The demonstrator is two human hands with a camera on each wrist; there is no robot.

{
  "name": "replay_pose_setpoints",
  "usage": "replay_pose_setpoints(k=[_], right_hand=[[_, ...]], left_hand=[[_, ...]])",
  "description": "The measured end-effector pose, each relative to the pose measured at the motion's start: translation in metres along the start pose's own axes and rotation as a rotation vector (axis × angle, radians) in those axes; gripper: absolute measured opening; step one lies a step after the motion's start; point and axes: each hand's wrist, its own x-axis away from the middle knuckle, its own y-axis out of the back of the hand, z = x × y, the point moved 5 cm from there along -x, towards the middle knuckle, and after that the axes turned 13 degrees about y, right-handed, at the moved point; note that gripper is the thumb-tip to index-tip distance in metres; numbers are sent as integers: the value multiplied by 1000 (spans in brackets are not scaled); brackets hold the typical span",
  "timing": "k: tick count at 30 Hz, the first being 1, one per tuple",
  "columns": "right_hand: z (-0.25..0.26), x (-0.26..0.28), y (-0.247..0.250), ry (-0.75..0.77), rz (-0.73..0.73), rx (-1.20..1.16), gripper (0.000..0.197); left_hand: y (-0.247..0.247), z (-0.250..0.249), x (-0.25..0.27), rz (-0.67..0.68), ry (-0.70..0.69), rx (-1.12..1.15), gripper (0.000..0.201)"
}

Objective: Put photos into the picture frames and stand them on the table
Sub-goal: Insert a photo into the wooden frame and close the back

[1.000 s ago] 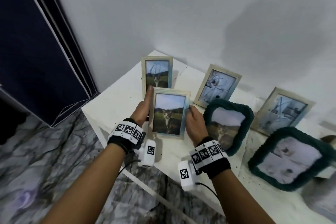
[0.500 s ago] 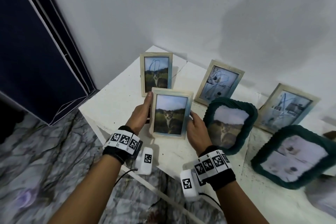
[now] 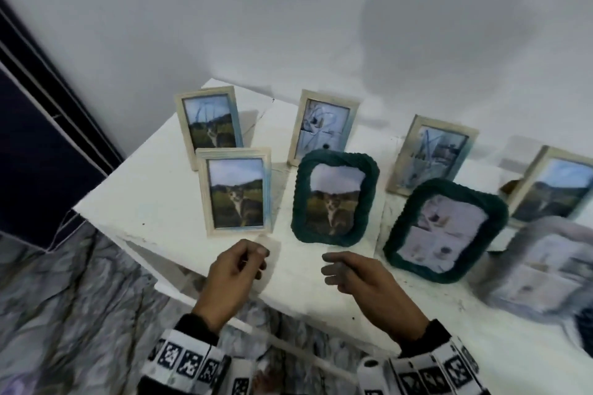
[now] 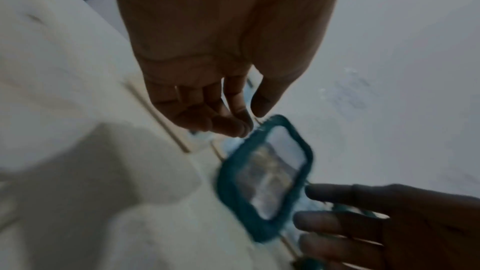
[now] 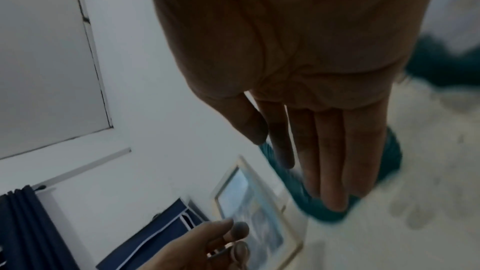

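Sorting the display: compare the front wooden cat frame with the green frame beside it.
The front wooden frame is pale, thin and square-cornered; the green frame is dark, thick-bordered, textured and round-cornered. The green frame's opening is irregular, the wooden one's a clean rectangle. Both stand upright, hold cat photos, untouched.

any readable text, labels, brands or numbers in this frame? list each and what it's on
No readable words, brands or numbers in any view.
Wristbands: black-and-white square marker codes only, no letters or digits.
Framed photos, such as the wooden frame with the cat photo: pictures only, no caption shows.
The rearmost wooden frames carry scribbled pen lines, not writing.
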Motion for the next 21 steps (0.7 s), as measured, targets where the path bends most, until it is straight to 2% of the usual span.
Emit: replay_pose_setpoints(k=[7, 11, 13, 16, 19, 21], right_hand=[[40, 65, 159, 217, -313, -9, 25], [46, 98, 262, 288, -542, -44, 24], [44, 110, 312, 298, -634, -57, 23], [31, 111, 376, 269, -696, -43, 22], [3, 91, 425, 157, -733, -13, 22], [-21, 72, 449, 55, -737, 22, 25]], left_hand=[[-145, -150, 40, 297, -337, -9, 14], [-225, -236, 52, 382, -455, -3, 15], [-264, -274, 52, 428, -435, -15, 18], [-320, -318, 39, 470, -334, -71, 24], [-367, -344, 7, 477, -213, -221, 26], [-392, -352, -16, 406, -166, -411, 20]])
